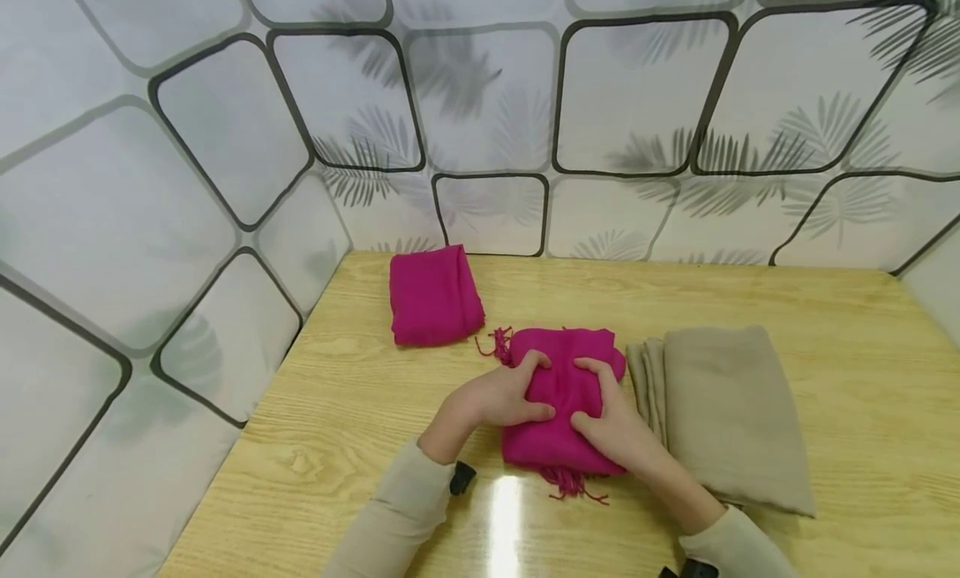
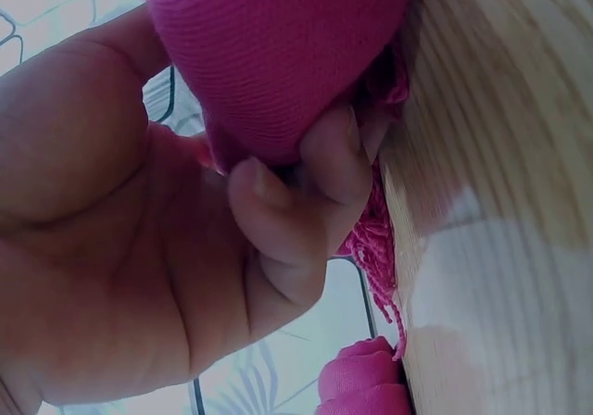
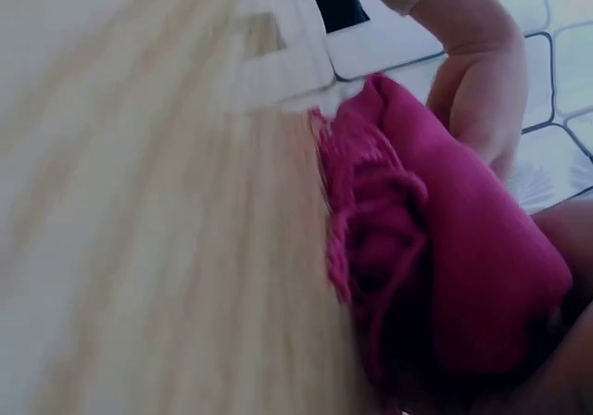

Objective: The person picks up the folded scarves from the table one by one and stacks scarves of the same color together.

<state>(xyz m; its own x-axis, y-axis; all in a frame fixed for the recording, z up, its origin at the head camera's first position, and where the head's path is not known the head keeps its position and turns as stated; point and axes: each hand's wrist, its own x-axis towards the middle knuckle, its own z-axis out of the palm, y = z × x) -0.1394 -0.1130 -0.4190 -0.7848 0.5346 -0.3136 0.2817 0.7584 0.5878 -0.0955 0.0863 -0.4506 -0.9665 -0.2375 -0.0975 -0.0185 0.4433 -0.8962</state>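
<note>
A folded magenta scarf [image 1: 561,391] with fringed ends lies on the table between both hands. My left hand [image 1: 507,395] grips its left side, thumb and index finger on top; in the left wrist view the other fingers [image 2: 278,216] curl in at the scarf's lower edge. From the right, my right hand [image 1: 618,424] holds the opposite side, thumb and index finger also on top. Between the thumbs the cloth is bunched into a slight crease. In the right wrist view, folded layers and fringe of the scarf [image 3: 482,248] show along its near edge, while the right hand is mostly hidden.
Another folded magenta cloth [image 1: 435,299] lies at the back left of the wooden table [image 1: 337,445]. Close on the right is a larger folded beige cloth [image 1: 731,411]. Patterned curtains [image 1: 487,103] hang behind and to the left.
</note>
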